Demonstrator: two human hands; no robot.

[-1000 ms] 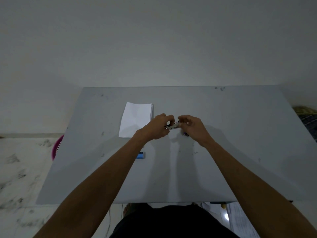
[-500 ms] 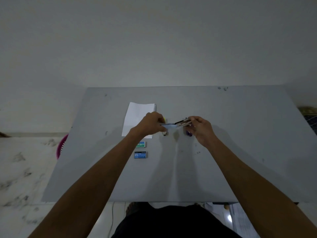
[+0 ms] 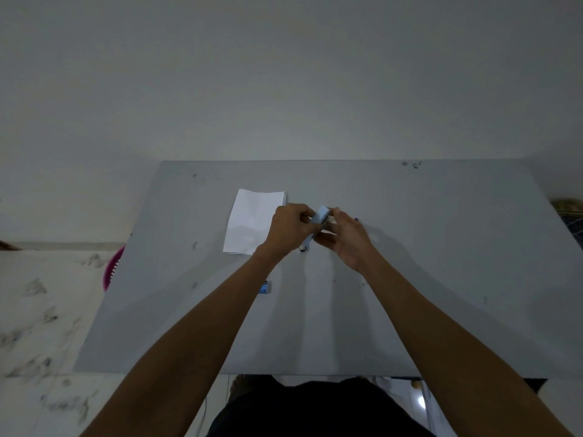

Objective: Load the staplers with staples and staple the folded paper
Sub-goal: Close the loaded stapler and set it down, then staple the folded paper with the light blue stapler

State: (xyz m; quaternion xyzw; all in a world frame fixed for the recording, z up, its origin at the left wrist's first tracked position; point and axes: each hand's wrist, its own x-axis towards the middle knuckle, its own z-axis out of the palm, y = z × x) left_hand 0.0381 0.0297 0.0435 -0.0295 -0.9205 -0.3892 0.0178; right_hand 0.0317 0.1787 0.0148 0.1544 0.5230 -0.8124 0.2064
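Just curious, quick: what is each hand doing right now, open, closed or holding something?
Left hand: grips the light-blue stapler.
Right hand: pinches the same stapler from the other side.

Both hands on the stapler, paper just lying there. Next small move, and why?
Probably close the top of the stapler. Left hand and right hand both grip it above the table, its light blue top looks tilted up, and the folded paper lies flat to the left, not in the stapler. Whether staples are seated is too small to tell.
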